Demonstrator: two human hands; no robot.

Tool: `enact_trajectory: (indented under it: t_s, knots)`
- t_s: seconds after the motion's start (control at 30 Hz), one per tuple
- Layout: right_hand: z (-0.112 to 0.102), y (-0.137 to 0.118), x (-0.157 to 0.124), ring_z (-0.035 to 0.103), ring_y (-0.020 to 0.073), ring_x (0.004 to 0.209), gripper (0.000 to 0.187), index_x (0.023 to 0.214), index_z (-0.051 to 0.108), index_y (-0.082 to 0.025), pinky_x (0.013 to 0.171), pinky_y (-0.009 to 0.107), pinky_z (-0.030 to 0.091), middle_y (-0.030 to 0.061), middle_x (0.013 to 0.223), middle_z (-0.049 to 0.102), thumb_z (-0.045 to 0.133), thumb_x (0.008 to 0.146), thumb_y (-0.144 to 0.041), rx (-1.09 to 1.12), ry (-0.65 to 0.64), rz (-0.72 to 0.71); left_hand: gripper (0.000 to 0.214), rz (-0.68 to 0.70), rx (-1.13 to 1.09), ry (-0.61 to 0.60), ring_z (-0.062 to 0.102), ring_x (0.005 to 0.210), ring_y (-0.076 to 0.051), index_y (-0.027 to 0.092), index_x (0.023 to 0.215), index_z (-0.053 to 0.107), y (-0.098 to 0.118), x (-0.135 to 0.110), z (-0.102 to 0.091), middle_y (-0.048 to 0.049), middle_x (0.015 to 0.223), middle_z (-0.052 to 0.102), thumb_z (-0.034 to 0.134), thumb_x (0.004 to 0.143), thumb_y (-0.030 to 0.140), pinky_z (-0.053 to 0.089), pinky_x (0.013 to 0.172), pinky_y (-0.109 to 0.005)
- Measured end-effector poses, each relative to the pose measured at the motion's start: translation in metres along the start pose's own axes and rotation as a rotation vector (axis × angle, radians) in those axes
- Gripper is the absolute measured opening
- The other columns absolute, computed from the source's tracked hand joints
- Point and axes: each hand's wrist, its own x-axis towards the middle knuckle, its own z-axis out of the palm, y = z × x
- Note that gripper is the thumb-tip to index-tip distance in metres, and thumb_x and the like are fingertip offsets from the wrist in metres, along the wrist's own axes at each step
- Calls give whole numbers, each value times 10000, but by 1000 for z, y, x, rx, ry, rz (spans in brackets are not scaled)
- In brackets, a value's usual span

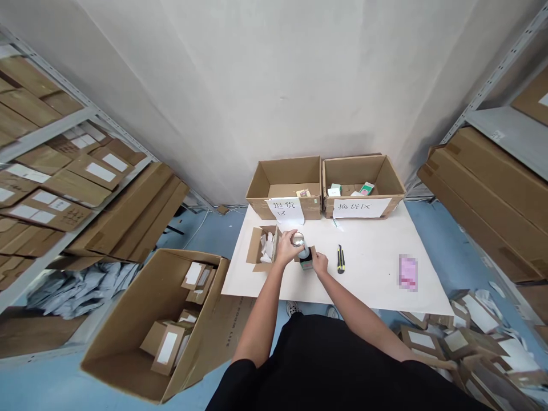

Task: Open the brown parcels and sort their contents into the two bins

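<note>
In the head view my left hand (pixel 287 248) is closed around a pale container with a round, shiny top (pixel 298 239). Directly below it is a small dark box with a green lower part (pixel 306 264), its flap raised. My right hand (pixel 319 262) grips the right side of this box with bent fingers. The container's lower end meets the box's top; how far it sits inside I cannot tell. Left of my hands, an open carton (pixel 256 249) holds crumpled white packing material (pixel 268 246). To the right lies a yellow and black utility knife (pixel 341 259).
Two open cardboard boxes with paper signs, left (pixel 285 208) and right (pixel 363 209), stand along the table's (pixel 368 285) back edge, small packs inside. A pink blurred item (pixel 408 273) lies right. A large carton (pixel 128 302) with parcels stands left; shelves and heaped parcels flank the table.
</note>
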Motion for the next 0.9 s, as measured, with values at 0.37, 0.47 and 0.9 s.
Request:
enact_trajectory:
  t_s: [0.37, 0.47, 0.9]
  knots:
    - [3, 3, -6, 588, 195, 612, 478, 525, 512, -243, 556, 256, 356, 24, 542, 592, 441, 884, -550, 97, -86, 13, 565, -156, 187, -89, 651, 1054, -255, 240, 1252, 662, -25, -21, 36, -68, 1192, 620, 841, 717, 277, 523, 910, -355]
    - [4, 7, -11, 600, 201, 625, 478, 542, 522, -247, 562, 256, 376, 23, 553, 597, 416, 887, -562, 84, -106, 9, 574, -210, 264, -124, 590, 1192, -314, 222, 1214, 678, -41, -27, 59, -97, 1177, 630, 894, 687, 299, 480, 1013, -408]
    - [-6, 5, -19, 648, 203, 723, 411, 651, 593, -232, 656, 260, 457, 22, 669, 664, 432, 916, -503, 122, -94, 10, 653, -460, -157, 53, 598, 1320, -311, 204, 1367, 603, -101, -49, 77, -186, 1430, 616, 757, 843, 562, 464, 1105, -483]
